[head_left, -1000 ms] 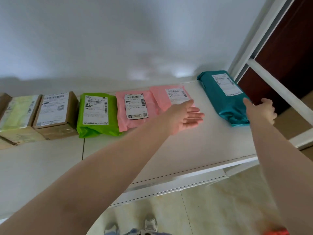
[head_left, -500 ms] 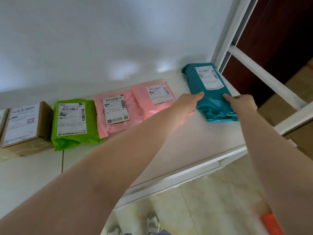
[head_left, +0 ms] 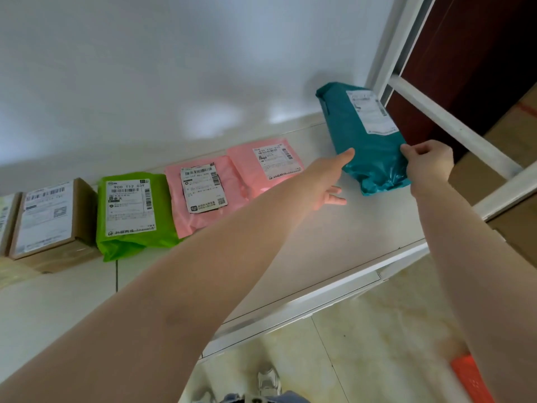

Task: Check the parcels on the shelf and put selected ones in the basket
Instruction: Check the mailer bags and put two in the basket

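A teal parcel with a white label is tilted up off the white shelf at the far right, near end raised. My right hand pinches its near right corner. My left hand touches its near left edge with the thumb on top and fingers spread below. Further left along the shelf lie two pink parcels, a green parcel and a brown cardboard box. An orange corner of the basket shows on the floor at the bottom right.
A white wall backs the shelf. The shelf's white frame post and rails stand right of the teal parcel, with cardboard boxes beyond. Below the shelf edge are a tiled floor and my shoes.
Both hands reached the teal parcel, took hold of its near end and lifted it off the shelf, tilting it upward. The view shifted rightward.
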`<action>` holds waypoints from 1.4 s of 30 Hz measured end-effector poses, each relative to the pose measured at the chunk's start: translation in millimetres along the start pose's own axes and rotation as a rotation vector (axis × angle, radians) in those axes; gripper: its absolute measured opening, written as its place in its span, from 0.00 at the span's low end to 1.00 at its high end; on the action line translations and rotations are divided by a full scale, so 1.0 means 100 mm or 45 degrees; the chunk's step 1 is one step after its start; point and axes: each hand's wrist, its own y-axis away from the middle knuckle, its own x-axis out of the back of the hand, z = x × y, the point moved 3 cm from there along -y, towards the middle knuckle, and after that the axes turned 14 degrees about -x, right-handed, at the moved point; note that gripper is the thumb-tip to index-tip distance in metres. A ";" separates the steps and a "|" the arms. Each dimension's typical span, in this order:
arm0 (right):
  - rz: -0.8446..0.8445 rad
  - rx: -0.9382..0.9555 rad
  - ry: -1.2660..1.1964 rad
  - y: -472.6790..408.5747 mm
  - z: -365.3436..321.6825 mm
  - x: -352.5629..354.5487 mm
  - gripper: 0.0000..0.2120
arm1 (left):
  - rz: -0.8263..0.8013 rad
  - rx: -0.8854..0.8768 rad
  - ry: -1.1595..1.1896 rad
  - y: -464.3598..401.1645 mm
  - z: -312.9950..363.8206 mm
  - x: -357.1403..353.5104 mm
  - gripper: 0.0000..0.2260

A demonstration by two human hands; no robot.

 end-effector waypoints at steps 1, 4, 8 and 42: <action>0.006 0.031 -0.053 0.05 -0.06 0.02 0.09 | -0.001 -0.012 0.029 0.00 0.03 0.00 0.31; -0.024 0.104 -0.197 0.20 -0.21 0.00 0.07 | -0.023 -0.070 0.133 0.00 0.15 0.00 0.32; -0.113 0.141 -0.336 0.49 -0.40 -0.12 0.10 | -0.035 -0.154 0.223 0.01 0.27 0.07 0.30; -1.429 -0.316 -0.648 2.51 -0.45 -1.28 0.18 | 0.387 -0.454 0.453 1.20 -0.23 2.34 0.20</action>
